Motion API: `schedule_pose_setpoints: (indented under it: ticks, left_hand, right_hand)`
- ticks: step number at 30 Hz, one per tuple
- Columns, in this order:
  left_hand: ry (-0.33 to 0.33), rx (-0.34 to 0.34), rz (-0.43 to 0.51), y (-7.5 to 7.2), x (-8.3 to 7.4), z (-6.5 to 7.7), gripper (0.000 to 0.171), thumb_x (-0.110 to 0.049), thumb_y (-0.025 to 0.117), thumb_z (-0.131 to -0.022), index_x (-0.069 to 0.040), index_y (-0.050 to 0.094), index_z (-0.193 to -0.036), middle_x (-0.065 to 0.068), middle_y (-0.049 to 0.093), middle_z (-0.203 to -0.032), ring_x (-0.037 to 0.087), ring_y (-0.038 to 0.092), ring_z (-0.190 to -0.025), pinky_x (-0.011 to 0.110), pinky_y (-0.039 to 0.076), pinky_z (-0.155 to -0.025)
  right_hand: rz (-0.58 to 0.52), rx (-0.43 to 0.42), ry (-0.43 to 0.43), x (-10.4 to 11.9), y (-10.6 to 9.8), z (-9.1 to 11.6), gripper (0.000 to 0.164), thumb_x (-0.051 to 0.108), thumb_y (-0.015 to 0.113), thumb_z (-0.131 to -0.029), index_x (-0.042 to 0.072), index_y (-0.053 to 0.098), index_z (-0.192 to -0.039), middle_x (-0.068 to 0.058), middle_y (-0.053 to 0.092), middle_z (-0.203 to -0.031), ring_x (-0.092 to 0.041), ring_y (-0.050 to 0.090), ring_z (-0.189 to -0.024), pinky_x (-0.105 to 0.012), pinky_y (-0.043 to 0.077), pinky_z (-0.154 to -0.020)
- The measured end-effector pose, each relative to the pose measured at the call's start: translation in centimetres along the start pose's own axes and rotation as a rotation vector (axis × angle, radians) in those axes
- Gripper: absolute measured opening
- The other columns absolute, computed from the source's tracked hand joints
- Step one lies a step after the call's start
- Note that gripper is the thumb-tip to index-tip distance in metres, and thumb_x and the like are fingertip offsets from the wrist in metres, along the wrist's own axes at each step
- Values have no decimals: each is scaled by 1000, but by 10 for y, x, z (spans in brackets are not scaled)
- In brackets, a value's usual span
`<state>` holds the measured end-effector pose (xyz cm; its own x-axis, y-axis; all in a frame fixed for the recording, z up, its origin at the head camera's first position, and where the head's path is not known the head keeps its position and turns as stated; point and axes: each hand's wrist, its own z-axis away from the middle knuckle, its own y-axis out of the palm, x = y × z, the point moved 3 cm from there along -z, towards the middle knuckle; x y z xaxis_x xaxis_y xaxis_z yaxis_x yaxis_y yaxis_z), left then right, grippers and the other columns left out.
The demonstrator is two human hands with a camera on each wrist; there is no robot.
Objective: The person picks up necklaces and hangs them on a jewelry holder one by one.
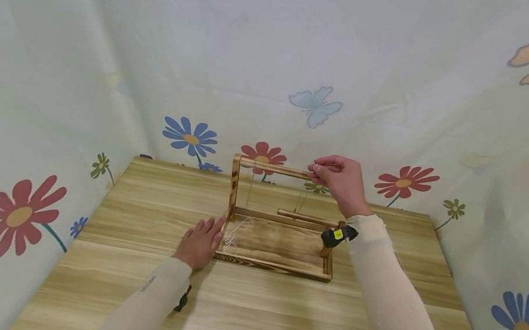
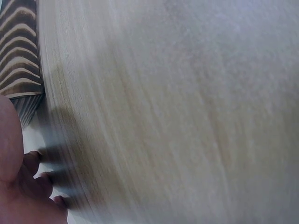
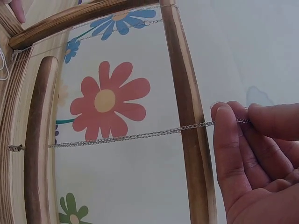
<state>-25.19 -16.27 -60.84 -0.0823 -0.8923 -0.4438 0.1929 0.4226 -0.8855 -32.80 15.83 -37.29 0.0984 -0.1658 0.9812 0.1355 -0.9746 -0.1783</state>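
A wooden jewelry stand (image 1: 273, 267) with a shallow tray base stands on the table. Thumb and fingertips of my right hand (image 1: 338, 181) pinch a thin silver necklace chain (image 3: 140, 135) at the stand's top bar (image 1: 274, 169). In the right wrist view the chain runs taut from the fingers across that bar to the lower bar (image 3: 39, 116), with a small clasp (image 3: 16, 148) beyond it. My left hand (image 1: 200, 241) lies flat with straight fingers against the tray's left side. Its fingers (image 2: 32, 163) show beside the stand's striped edge in the left wrist view.
Another thin chain (image 3: 117, 30) hangs from the top bar near the left post (image 1: 233, 186). A white cord (image 1: 232, 236) lies loosely in the tray's left end. Behind the table (image 1: 259, 317) hangs a backdrop (image 1: 241, 55) printed with flowers and butterflies.
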Motion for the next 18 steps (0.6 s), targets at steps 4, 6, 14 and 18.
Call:
schedule_pose_setpoints:
  ticks: [4, 6, 14, 18]
  left_hand:
    - [-1, -11, 6, -1, -2, 2, 57, -44, 23, -115, -26, 19, -169, 17, 27, -172, 46, 19, -160, 69, 18, -127]
    - [0, -4, 6, 0, -3, 3, 58, -45, 23, -115, -26, 18, -169, 17, 26, -173, 46, 18, -161, 69, 17, -127]
    - [-6, -17, 8, -7, -11, 9, 56, -39, 25, -115, -23, 23, -168, 19, 29, -171, 47, 21, -160, 69, 19, -126]
    - [-2, -40, 3, -12, -14, 12, 54, -35, 29, -115, -19, 28, -167, 21, 33, -169, 49, 25, -158, 70, 22, -125]
  right_hand:
    - [1, -5, 0, 0, 3, 0, 24, 8, 64, -103, -5, 69, -123, -30, 72, -123, -7, 77, -87, -30, 65, -83]
    - [2, -7, 5, -1, 5, 1, 24, 9, 65, -103, -5, 69, -123, -30, 73, -123, -8, 77, -86, -31, 65, -84]
    - [-55, 13, -7, -1, 14, 2, 23, 4, 63, -103, -8, 68, -122, -30, 73, -121, -8, 77, -86, -31, 65, -84]
    - [-76, 14, -5, 0, 19, 1, 23, 4, 64, -102, -8, 68, -121, -31, 73, -120, -13, 78, -89, -29, 65, -82]
